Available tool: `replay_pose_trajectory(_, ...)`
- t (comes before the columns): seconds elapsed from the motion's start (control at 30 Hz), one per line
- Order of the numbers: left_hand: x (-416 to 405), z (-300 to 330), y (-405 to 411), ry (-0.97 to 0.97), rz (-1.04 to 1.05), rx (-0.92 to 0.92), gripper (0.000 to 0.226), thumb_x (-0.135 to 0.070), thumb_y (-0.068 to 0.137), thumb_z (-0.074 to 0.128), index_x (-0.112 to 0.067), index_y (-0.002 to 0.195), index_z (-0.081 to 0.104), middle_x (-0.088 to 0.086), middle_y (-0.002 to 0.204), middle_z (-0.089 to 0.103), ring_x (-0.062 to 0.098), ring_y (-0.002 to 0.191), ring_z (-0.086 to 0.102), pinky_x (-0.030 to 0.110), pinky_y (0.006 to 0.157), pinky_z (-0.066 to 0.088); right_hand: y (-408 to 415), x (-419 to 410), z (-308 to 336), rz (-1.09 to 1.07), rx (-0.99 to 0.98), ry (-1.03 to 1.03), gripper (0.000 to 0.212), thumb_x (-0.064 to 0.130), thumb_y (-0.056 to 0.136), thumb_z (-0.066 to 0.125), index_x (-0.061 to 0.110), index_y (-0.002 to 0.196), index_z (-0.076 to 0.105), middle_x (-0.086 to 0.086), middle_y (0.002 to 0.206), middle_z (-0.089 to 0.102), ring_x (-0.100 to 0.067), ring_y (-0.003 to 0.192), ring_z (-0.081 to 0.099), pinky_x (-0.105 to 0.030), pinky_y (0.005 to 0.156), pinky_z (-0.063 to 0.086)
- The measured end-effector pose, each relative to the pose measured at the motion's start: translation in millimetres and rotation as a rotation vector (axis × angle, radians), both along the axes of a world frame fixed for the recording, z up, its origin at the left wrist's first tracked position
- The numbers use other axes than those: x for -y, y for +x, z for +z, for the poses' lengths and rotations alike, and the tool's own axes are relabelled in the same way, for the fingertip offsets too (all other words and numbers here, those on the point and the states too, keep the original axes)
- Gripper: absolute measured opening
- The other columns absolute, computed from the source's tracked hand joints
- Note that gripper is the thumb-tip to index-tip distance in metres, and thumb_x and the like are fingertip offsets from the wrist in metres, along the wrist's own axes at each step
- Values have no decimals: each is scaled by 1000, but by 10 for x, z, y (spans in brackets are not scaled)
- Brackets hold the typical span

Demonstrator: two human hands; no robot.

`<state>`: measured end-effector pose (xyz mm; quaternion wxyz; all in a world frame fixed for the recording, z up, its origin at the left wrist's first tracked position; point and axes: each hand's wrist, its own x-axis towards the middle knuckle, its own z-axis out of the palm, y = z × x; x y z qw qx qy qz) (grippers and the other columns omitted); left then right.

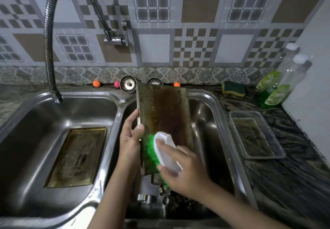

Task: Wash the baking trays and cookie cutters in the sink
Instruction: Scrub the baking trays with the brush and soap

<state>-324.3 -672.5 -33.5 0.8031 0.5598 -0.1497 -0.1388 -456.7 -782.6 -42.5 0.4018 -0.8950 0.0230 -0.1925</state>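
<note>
Tray in hand: a stained baking tray [164, 121] is held up over the right basin of the sink [210, 107], tilted, its long axis running from the near edge toward the wall, far end pointing at the backsplash.
Left hand: the left hand [131, 137] is wrapped round the tray's left rim, thumb on the inner face, fingers curled behind the edge.
Right hand: the right hand [185, 168] is closed over a white-backed scrub brush [166, 150], fingers curved across its top.
Brush: green bristles are pressed against the tray's lower left part, just beside the left hand.
Second tray: another baking tray [78, 157] is lying flat in the left basin, long axis also running near to far.
Tap: a flexible faucet [51, 37] is arched over the left basin.
Counter: a sponge [233, 88], two green soap bottles [273, 93] and a clear container [257, 136] are seen to the right of the sink.
Cookie cutters: shiny metal pieces are seen low in the right basin, too blurred to identify.
</note>
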Motion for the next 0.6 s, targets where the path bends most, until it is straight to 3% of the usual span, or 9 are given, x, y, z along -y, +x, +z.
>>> replay_pose_trajectory(0.07,-124,29,82,-19,19,-36,44,6,93,41,-15,132,45,-11,89,75,6,77,69,23,70,57,-53,222,-129,9,-72,109,67,41,79,63,65,133,31,4,119,59,-6,85,62,-17,63,56)
replay_pose_trajectory(0.13,-209,19,95,5,-12,-39,45,4,94,42,-17,134,45,-9,92,75,10,78,69,28,69,58,110,613,-146,-135,-76,150,66,31,80,70,52,135,40,-2,125,59,1,83,60,-5,63,48)
replay_pose_trajectory(0.2,-194,-17,12,50,-67,-19,42,-12,89,56,-26,128,53,0,95,74,17,76,68,32,66,58,399,966,-1,-310,-37,106,63,20,82,71,31,139,46,1,124,59,-2,79,61,3,59,38)
replay_pose_trajectory(0.27,-88,-79,-116,91,-116,-1,47,-32,78,68,-29,124,57,6,105,71,27,84,65,38,73,55,682,1102,244,-399,-38,87,60,23,84,70,25,139,48,3,124,58,-7,92,58,4,57,35)
replay_pose_trajectory(0.37,98,-123,-237,69,-157,-8,60,-35,73,73,-19,127,54,7,129,61,31,113,58,44,94,48,854,868,434,-326,-22,31,60,36,80,69,33,137,49,0,114,65,-16,91,63,-10,59,47)
replay_pose_trajectory(0.43,121,-131,-182,23,-130,-64,54,-24,74,71,-19,126,54,3,116,68,21,98,64,32,84,53,731,536,366,-181,-25,46,64,45,76,64,42,136,44,-1,111,69,-18,86,67,-33,66,56)
replay_pose_trajectory(0.47,93,-130,-122,13,-98,-75,49,-17,76,65,-21,124,55,0,106,71,18,90,65,28,78,54,595,375,294,-102,-32,62,65,47,75,62,49,137,39,0,110,69,-16,86,67,-36,69,56)
replay_pose_trajectory(0.57,-71,-135,41,26,-11,-52,48,-13,77,65,-30,121,58,-1,91,72,18,81,60,31,76,50,113,175,-5,63,-90,109,65,45,80,63,60,135,33,5,106,64,-8,80,63,-30,60,53)
replay_pose_trajectory(0.6,-118,-124,73,24,2,-45,48,-16,77,68,-33,121,59,-2,89,71,18,80,59,33,76,49,18,223,-84,74,-125,132,64,45,81,64,61,134,33,7,114,61,-6,89,62,-27,63,55)
